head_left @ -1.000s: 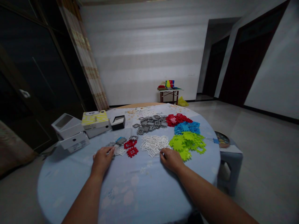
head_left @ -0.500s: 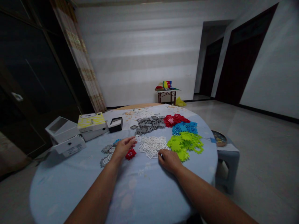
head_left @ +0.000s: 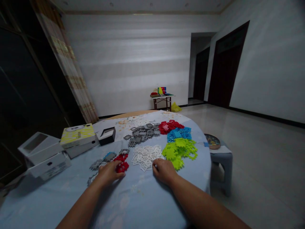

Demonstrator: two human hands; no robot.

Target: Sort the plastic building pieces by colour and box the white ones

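Note:
My left hand point(head_left: 108, 174) is low over the left group of pieces, its thumb apart from its fingers. The fingers reach onto red gear-shaped plastic pieces point(head_left: 122, 167); nothing shows between them. Grey gear pieces point(head_left: 96, 164) and a blue one point(head_left: 110, 156) lie just beyond, some partly hidden by the hand. My right hand point(head_left: 164, 170) rests at the near right edge of a pile of white square lattice pieces point(head_left: 145, 156). Its fingers are curled together, and I cannot see what they hold, if anything. Lime-green gear pieces point(head_left: 178, 151) lie right beside it.
Farther back are piles of grey gears point(head_left: 141, 133), red gears point(head_left: 170, 126) and blue pieces point(head_left: 179, 134). White boxes point(head_left: 51, 165), a yellow box point(head_left: 78, 135) and a small black box point(head_left: 107, 136) stand at the left. A grey stool point(head_left: 225, 159) is beyond the table's right edge.
My left hand has moved back and left, from beside the white pile to the red pieces. My right hand stays by the white pile. The whole view has shifted slightly.

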